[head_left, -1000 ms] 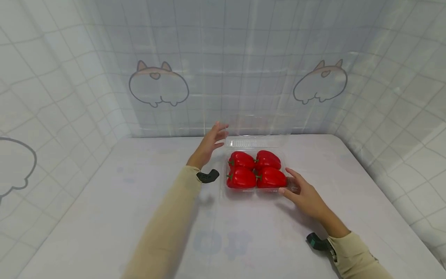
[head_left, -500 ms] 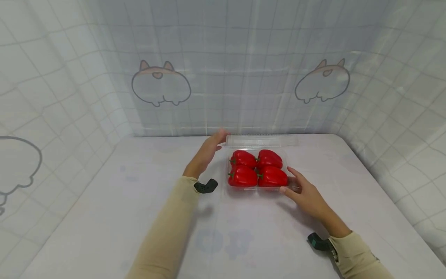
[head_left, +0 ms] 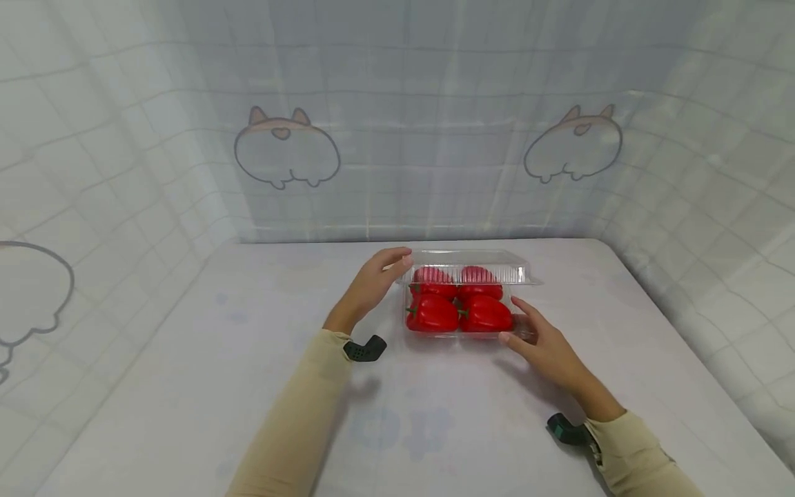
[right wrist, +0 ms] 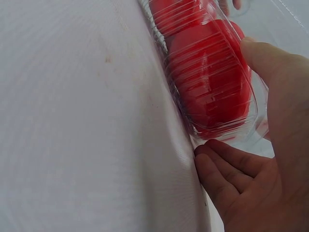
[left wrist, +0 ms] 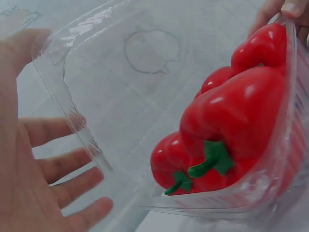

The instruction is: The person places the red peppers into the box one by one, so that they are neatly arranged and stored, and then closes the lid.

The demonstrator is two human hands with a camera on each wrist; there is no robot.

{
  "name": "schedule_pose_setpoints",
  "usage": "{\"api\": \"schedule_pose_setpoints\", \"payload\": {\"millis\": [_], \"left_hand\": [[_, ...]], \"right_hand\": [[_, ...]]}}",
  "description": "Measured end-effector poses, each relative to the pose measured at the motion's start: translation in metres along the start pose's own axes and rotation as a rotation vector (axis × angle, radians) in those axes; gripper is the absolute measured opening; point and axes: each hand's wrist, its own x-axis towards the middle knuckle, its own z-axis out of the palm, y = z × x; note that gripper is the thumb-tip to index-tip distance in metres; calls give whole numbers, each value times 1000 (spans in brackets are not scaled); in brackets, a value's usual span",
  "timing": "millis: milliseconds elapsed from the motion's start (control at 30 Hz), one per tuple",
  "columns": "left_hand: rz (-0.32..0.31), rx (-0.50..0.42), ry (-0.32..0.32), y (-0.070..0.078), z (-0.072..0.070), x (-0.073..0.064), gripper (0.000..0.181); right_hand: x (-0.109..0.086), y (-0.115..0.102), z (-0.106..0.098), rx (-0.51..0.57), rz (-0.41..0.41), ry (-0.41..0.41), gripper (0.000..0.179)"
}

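Observation:
A clear plastic clamshell box (head_left: pixel 459 336) holds several red bell peppers (head_left: pixel 433 313) with green stems. Its hinged lid (head_left: pixel 472 275) leans forward at a slant over the rear peppers, part way down. My left hand (head_left: pixel 369 283) touches the lid's left edge; in the left wrist view its fingers (left wrist: pixel 53 166) are extended and spread, the thumb at a lid corner. My right hand (head_left: pixel 546 352) holds the box's right end. In the right wrist view the thumb (right wrist: pixel 265 55) lies on the rim and the fingertips are low at the end wall.
The box stands on a white cloth-covered table (head_left: pixel 261 400) near its back. Behind rises a grid-patterned curtain (head_left: pixel 422 166) with cartoon corgi drawings, and similar sheets stand at both sides. Dark wrist devices (head_left: pixel 365 348) sit at the cuffs.
The lid has swung from upright behind the peppers forward and down over the rear ones. My left hand has moved down and toward me with it. The right hand stays at the box's end.

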Motion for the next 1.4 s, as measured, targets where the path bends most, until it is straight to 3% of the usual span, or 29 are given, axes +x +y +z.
{"api": "schedule_pose_setpoints", "payload": {"millis": [500,900,1400], "left_hand": [[147,-36,99,-13,17,-28,45],[175,-40,179,-20,35,-40,47],[157,-56,178,-24,35,-50,45]], "right_hand": [[5,-1,2,-11,13,-7,88],[2,-5,1,12,18,-2,90],[4,-1,2,53,-23,14,92]]}}
